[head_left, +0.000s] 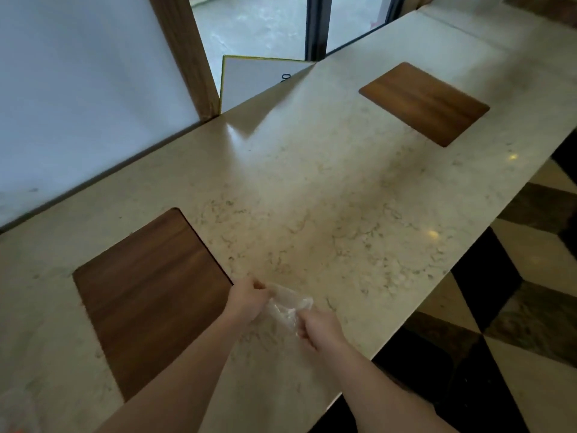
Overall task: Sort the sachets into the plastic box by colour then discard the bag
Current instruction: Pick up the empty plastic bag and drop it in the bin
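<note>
A crumpled clear plastic bag (287, 304) is stretched between both my hands just above the marble counter (327, 198). My left hand (248, 300) pinches its upper left end. My right hand (318, 329) grips its lower right end near the counter's front edge. No sachets or plastic box can be made out; a blurred pale shape with an orange spot (15, 414) sits at the bottom left corner.
Two dark wooden insets lie in the counter, one by my left hand (150, 301) and one farther away (424, 103). A white sign with a yellow edge (249, 76) leans behind the counter beside a wooden post (187, 54). Chequered floor (515, 307) lies to the right.
</note>
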